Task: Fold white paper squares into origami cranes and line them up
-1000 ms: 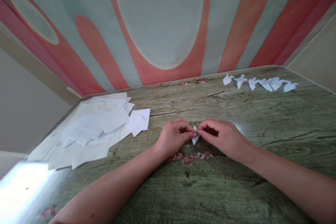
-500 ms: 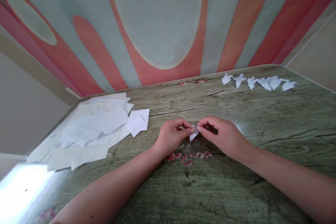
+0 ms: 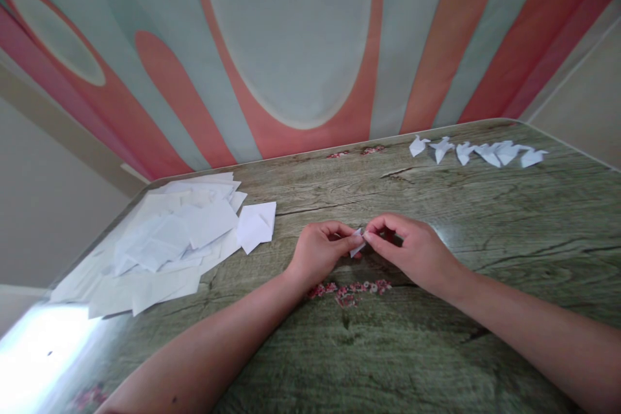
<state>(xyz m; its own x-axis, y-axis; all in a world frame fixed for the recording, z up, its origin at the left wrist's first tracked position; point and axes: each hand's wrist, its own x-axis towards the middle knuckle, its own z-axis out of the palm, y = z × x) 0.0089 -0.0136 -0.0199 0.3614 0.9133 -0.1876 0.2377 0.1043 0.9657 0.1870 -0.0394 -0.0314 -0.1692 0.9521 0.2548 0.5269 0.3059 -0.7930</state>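
Note:
A small folded piece of white paper (image 3: 357, 248) is held just above the middle of the table, between my two hands. My left hand (image 3: 323, 247) pinches its left side between thumb and fingers. From the right, my right hand (image 3: 412, 246) pinches the paper's upper right tip with thumb and forefinger. Much of the paper is covered by the fingers, so its exact folds cannot be made out.
Loose white paper sheets (image 3: 165, 233) are heaped on the left of the wood-grain table (image 3: 310, 356). Beside the heap lie small white squares (image 3: 256, 223). Several folded paper birds (image 3: 441, 149) stand in a row at the back right. A patterned backdrop (image 3: 291, 45) rises behind the table.
My left fingers have closed a little further over the folded paper, and less of it shows. My right hand keeps its pinch with hardly any movement.

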